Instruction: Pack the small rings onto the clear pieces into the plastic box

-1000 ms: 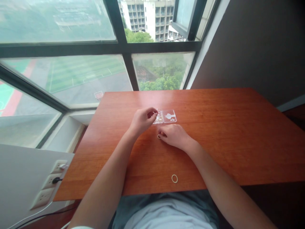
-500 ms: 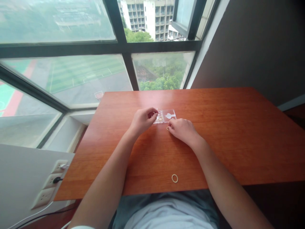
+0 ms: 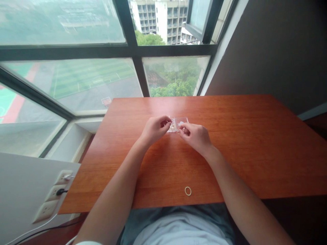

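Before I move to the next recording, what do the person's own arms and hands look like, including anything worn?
The left hand and right hand are ungloved, with no watch or bracelet visible at either wrist. Both forearms are uncovered. A whitish edge, probably a sleeve, shows by the left arm; no sleeve shows on the right arm.

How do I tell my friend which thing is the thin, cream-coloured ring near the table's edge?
Find the big reddish-brown wooden table, then its near edge. Just in from that edge, between two bare forearms, lies the thin, cream-coloured ring. It lies alone, well away from the clear plastic case, the left hand and the right hand.
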Action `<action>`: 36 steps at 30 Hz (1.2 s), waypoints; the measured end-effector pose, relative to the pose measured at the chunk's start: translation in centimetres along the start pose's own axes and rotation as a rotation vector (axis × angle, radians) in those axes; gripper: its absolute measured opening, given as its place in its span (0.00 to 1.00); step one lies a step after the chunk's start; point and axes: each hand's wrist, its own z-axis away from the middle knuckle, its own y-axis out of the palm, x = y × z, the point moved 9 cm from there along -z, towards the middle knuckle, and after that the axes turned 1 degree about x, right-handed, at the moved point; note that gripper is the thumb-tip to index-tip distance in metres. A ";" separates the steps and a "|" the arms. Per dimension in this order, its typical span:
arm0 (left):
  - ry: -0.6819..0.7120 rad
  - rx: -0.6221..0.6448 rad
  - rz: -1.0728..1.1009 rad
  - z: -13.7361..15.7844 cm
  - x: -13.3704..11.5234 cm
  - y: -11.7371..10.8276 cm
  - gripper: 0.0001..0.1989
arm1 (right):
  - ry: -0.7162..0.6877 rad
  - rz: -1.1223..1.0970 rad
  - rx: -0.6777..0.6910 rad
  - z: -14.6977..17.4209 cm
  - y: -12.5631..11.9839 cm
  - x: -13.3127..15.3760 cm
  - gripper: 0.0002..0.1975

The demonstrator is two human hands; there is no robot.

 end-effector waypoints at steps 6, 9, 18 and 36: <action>0.010 0.030 0.042 0.1 -0.4 0.3 0.09 | -0.007 -0.083 -0.142 0.1 -1.3 0.0 0.07; 0.026 0.067 0.096 0.1 -1.0 0.7 0.11 | -0.004 -0.081 -0.131 0.1 -1.3 0.2 0.07; 0.081 0.168 0.182 0.3 -2.2 2.0 0.09 | -0.025 -0.074 -0.125 0.2 -1.1 0.4 0.06; 0.070 0.159 0.157 0.3 -2.1 2.0 0.06 | 0.004 -0.073 -0.095 0.1 -0.8 -0.1 0.08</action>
